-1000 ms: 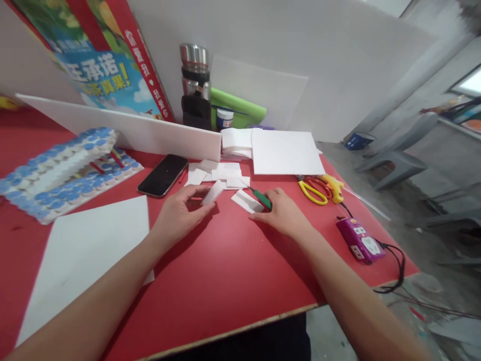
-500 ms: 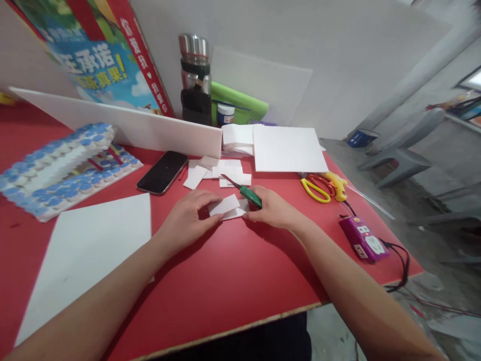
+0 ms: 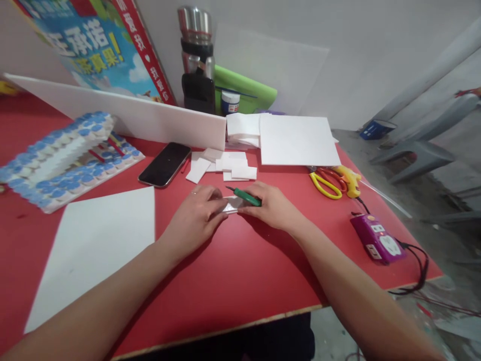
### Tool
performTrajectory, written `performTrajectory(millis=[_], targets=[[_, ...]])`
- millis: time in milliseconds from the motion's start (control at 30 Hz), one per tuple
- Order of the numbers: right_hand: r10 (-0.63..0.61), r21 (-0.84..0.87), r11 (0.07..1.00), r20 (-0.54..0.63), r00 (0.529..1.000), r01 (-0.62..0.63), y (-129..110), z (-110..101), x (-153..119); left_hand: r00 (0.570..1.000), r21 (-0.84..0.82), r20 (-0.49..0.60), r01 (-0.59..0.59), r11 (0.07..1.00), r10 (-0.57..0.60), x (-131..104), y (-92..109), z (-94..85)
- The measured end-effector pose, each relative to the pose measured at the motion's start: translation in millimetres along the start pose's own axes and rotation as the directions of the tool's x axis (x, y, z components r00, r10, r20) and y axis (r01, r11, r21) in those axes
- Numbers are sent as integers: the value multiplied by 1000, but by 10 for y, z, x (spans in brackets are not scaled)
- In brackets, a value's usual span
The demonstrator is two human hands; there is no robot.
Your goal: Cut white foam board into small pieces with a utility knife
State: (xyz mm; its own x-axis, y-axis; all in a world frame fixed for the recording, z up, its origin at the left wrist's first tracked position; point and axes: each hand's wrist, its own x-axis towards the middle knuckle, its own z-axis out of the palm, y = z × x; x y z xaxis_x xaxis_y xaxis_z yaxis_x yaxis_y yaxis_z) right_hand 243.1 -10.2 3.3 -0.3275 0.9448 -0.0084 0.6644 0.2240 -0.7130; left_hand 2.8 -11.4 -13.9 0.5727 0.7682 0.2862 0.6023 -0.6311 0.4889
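Note:
Near the middle of the red table, my left hand is closed with fingers and thumb on the left end of a small white foam-board piece. My right hand grips a green-handled craft knife, its thin dark blade pointing left. The right thumb and fingertips also touch the piece's right end. Much of the piece is hidden under my fingers. Just beyond my hands lie several small white cut pieces, overlapping one another.
A phone and a blue-and-white model are on the left, behind a white sheet. White boards lie at the back. To the right are yellow-handled pliers, a yellow glue gun and a purple power socket.
The small white flap that stood tilted up between my hands is now pressed down, largely covered by my left fingers. The left fingers have closed in, and the view has shifted slightly.

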Motion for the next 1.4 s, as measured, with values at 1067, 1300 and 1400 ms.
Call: performTrajectory(millis=[1067, 1300, 1400], targets=[[-126, -117, 986, -29, 992, 122, 78, 62, -78, 990, -409, 133, 97, 908, -46, 47, -284, -225], [-126, -143, 982, -26, 992, 121, 66, 58, -86, 956, -453, 69, 283, 845, -283, 72, -284, -230], [-124, -141, 983, -22, 992, 120, 74, 57, -90, 962, -471, 96, 269, 840, -255, 68, -287, -199]])
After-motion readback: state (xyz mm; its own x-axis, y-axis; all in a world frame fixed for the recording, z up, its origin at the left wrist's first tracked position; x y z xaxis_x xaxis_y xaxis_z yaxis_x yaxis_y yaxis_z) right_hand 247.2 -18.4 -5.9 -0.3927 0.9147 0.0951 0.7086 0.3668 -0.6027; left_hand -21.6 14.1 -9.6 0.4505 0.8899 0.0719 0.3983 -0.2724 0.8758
